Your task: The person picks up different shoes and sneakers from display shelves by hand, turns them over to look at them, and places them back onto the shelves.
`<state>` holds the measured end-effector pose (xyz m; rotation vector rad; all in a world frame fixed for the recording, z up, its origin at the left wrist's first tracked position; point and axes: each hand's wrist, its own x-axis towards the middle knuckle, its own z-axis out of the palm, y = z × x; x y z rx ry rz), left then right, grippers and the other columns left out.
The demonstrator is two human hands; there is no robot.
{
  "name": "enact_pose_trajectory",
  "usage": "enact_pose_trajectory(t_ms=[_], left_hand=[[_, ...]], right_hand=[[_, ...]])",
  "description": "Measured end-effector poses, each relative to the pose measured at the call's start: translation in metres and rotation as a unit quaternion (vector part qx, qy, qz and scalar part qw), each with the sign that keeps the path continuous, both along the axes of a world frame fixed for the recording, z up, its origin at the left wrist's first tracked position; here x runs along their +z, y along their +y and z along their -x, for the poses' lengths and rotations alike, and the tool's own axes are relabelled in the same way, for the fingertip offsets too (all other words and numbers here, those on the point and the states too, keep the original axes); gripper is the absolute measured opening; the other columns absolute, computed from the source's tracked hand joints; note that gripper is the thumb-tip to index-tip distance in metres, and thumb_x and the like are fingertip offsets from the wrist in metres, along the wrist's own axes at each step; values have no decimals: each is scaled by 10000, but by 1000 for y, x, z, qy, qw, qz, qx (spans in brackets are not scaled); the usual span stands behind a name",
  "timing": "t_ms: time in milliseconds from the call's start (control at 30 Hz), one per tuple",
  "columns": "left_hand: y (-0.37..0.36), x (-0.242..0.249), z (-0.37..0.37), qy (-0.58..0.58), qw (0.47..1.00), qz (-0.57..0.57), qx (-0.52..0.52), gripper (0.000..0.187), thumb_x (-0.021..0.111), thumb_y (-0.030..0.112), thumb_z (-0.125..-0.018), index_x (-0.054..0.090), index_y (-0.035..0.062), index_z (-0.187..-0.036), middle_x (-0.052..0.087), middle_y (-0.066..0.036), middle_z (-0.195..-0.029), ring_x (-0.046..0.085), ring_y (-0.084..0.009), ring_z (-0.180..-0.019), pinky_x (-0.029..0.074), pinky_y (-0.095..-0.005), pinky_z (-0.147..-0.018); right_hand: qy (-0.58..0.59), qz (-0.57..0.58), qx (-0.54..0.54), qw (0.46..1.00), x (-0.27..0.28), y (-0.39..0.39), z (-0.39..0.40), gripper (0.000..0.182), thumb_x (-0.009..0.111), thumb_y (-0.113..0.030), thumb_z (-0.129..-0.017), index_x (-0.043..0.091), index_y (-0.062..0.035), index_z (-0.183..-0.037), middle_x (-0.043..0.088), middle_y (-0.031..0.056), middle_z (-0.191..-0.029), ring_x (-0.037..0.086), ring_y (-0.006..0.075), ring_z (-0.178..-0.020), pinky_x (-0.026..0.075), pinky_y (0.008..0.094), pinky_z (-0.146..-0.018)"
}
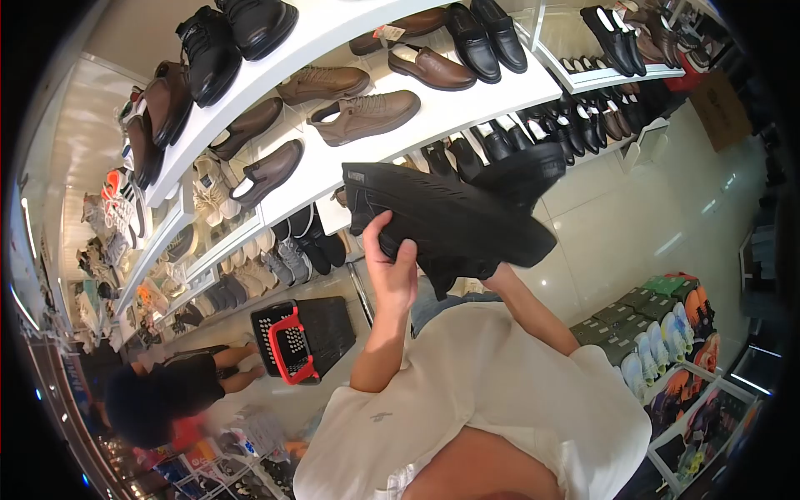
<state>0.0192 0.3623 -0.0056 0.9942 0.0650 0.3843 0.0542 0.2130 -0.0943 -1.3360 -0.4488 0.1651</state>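
Note:
A pair of black shoes (pixel 433 208) is held up in front of my chest, one crossing the other, in front of the shelves. My left hand (pixel 392 265) grips the shoe on the left, with thumb and index finger showing against its side. Only a small part of my right hand (pixel 502 277) shows below the shoes. Its fingers are hidden behind them. Behind the shoes, a white shelf (pixel 321 179) bears brown lace-up shoes (pixel 367 117) and brown slip-ons (pixel 432 68).
A black basket (pixel 333 333) with a red handle lies at the lower left, near a person (pixel 179 383) in dark clothes. Stacked shoe boxes (pixel 621 317) and bright sports shoes (pixel 658 342) line the right side. Glossy tiled floor (pixel 612 217) shows beyond the shoes.

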Motion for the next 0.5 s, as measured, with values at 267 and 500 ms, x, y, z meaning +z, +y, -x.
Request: enact_pose_trajectory(t_ms=[267, 500], left_hand=[[-43, 12, 7, -162, 874, -448, 97, 305, 749, -46, -796, 668, 28, -1081, 725, -114, -938, 699, -185, -809, 547, -279, -743], [-45, 13, 11, -73, 916, -392, 45, 401, 746, -31, -811, 603, 3, -1184, 665, -107, -1100, 653, -154, -940, 521, -278, -843]], right_hand=[[246, -421, 274, 829, 9, -2, 0, 458, 496, -333, -1003, 475, -83, -1387, 521, 79, -1379, 538, 211, -1219, 447, 350, -1050], [278, -267, 164, 908, -8, -11, 2, 505, 636, -159, -921, 468, -50, -1384, 525, 79, -1363, 526, 210, -1224, 426, 337, -1059]])
